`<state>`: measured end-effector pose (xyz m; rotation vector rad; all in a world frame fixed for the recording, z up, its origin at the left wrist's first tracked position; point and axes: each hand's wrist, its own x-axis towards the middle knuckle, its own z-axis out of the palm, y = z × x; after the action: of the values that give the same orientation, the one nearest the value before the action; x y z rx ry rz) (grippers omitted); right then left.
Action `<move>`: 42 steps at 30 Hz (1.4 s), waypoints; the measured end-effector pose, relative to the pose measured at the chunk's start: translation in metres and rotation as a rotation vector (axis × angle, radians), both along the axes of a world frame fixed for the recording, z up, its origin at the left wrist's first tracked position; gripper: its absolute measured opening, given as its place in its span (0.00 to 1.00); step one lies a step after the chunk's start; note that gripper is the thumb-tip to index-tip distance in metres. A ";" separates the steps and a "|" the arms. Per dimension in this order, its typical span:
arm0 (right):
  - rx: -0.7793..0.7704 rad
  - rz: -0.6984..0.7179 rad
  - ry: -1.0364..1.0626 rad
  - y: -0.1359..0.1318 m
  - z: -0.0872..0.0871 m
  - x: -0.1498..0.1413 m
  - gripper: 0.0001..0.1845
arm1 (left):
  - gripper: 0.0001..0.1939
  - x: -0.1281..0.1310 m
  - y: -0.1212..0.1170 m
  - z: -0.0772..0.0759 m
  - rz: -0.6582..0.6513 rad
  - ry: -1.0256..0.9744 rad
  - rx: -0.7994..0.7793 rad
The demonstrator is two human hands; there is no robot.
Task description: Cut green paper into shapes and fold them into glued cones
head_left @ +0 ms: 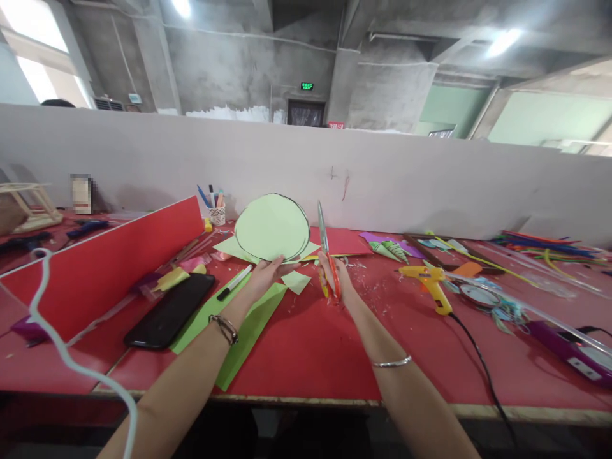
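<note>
My left hand [270,271] grips the lower edge of a pale green paper circle [272,226], held upright with a dark marker line round much of its rim. In my right hand [333,274] is a pair of scissors [323,229] with red and yellow handles, blades pointing up, just right of the circle. The blades look closed together and apart from the paper. Below my left hand lie a small pale green paper scrap [296,282] and green paper sheets [253,331]. A marker [234,284] rests on one sheet.
A black phone [169,312] and an upright red board [119,264] stand to the left. On the right lie a yellow glue gun [430,280] with a black cord, a purple power strip [568,350] and several pipe cleaners [549,245]. A pen cup [217,211] is by the partition.
</note>
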<state>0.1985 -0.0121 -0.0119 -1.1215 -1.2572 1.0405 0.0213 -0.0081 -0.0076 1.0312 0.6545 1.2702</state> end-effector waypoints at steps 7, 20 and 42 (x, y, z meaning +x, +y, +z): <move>0.082 0.001 0.023 0.006 -0.002 0.002 0.20 | 0.16 0.009 -0.015 -0.004 -0.110 0.260 0.026; 0.075 0.041 0.020 0.004 -0.006 0.001 0.21 | 0.11 0.008 -0.014 -0.006 -0.159 0.406 0.145; 0.022 -0.109 -0.129 0.005 -0.004 0.005 0.11 | 0.07 -0.006 0.008 -0.001 0.392 0.047 -0.138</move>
<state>0.2033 -0.0067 -0.0157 -1.2424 -1.2904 0.8826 0.0152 0.0002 -0.0090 0.8453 1.0014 1.5166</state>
